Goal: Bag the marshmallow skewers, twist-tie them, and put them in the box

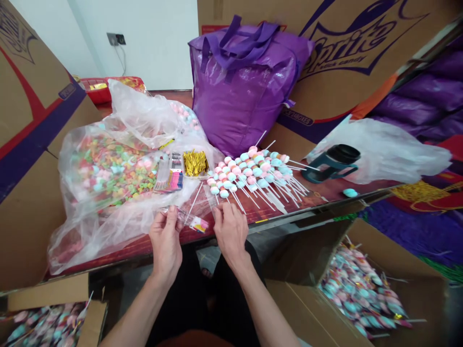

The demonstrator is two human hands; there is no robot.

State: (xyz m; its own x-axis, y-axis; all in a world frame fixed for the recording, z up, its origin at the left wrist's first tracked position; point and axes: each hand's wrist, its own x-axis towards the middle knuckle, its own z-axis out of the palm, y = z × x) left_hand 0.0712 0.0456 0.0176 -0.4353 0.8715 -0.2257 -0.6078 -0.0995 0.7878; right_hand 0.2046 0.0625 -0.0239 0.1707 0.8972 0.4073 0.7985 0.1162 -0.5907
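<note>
Clear plastic is what we're fiddling with right now: a small cellophane sleeve (191, 220) with a pink and yellow printed end, lying at the near edge of the table (325, 193). Our left hand (165, 241) pinches one end of it between thumb and fingertips, while our right hand (230, 230) is curled just beside the other end, fingertips down at the table edge. We can't tell whether the right hand actually grips the sleeve or only touches it.

Looks like we're at the bag-opening step, getting one sleeve ready. Next up would be a candy skewer from the pile of marshmallow sticks (253, 173) lying just beyond the right hand, so that hand needs to let go and reach forward, and the left has to hold the mouth of the sleeve open.

Gold twist ties (195, 163) sit in a little tray further back, next to a pack of more sleeves (172, 179). The box (361, 289) down at the right holds wrapped ones.
</note>
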